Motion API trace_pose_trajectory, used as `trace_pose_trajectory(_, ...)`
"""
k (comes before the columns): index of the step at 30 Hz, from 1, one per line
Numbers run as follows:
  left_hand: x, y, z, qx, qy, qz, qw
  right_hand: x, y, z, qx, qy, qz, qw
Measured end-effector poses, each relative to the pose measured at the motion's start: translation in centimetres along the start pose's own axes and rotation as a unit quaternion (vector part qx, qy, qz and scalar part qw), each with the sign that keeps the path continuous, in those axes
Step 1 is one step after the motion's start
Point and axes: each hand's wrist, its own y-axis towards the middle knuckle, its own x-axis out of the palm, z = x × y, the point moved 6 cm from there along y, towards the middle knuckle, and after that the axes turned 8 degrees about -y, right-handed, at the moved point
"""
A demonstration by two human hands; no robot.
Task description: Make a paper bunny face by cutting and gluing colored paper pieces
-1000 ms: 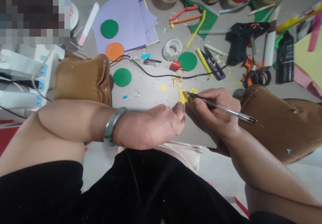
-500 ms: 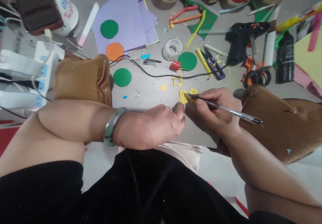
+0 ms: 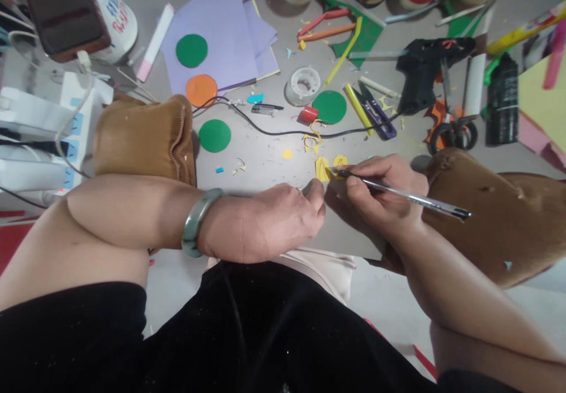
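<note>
A clear-barrelled ballpoint pen [image 3: 411, 196] is gripped in my right hand [image 3: 389, 190], slanting down to the left. Its tip rests at the right edge of a small yellow paper piece [image 3: 321, 169] that bears a dark curved line. Just right of that lies a second, rounded yellow piece [image 3: 340, 161], partly behind the pen, also with a drawn mark. My left hand [image 3: 274, 219] lies on its side with the fingers curled in, close to the lower edge of the first piece. Whatever its fingertips press or pinch is hidden.
A black cord [image 3: 274, 134] crosses the table to a glue gun [image 3: 420, 72]. Tape roll [image 3: 303, 85], snips [image 3: 375, 110], scissors [image 3: 451, 134], green circles [image 3: 214, 135] and purple paper [image 3: 212, 33] lie beyond my hands. Brown cushions [image 3: 141, 139] flank both forearms.
The pen and my right hand have shifted slightly to the right, and the pen tip sits a little lower on the yellow piece. My left hand stays put.
</note>
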Motion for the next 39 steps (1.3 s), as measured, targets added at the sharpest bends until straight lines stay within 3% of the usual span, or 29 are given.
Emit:
trace_pose_trajectory(14,-0.2,0.1,-0.2,-0.004,-0.03,-0.033,0.999,0.0,0.0,-0.3,-0.033,0.043,0.018,0.998)
trace_pose_trajectory(23,-0.7,0.0,0.0,0.022,0.004,-0.017,1.0,0.5,-0.3,0.5,0.006,0.081,-0.016,0.997)
trace_pose_trajectory(25,-0.9,0.1,-0.1,0.025,-0.003,-0.046,0.999,0.3,-0.1,0.4,0.004,0.104,0.021,0.994)
trace_pose_trajectory(27,-1.2,0.2,0.0,0.025,-0.014,-0.075,0.997,-0.5,0.3,0.7,0.014,0.138,0.113,0.984)
trace_pose_trajectory(29,-1.6,0.2,-0.1,0.022,-0.023,-0.09,0.995,-1.5,0.8,1.5,0.042,0.182,0.222,0.957)
trace_pose_trajectory(31,-2.0,0.3,-0.2,0.019,-0.027,-0.098,0.995,-2.1,1.3,2.9,0.072,0.231,0.293,0.925)
trace_pose_trajectory(34,-2.2,0.3,-0.4,0.02,-0.038,-0.121,0.992,-2.6,2.1,4.7,0.113,0.23,0.317,0.913)
trace_pose_trajectory(39,-2.6,0.1,-1.0,0.03,-0.061,-0.145,0.987,-2.0,2.1,4.4,0.065,0.122,0.254,0.957)
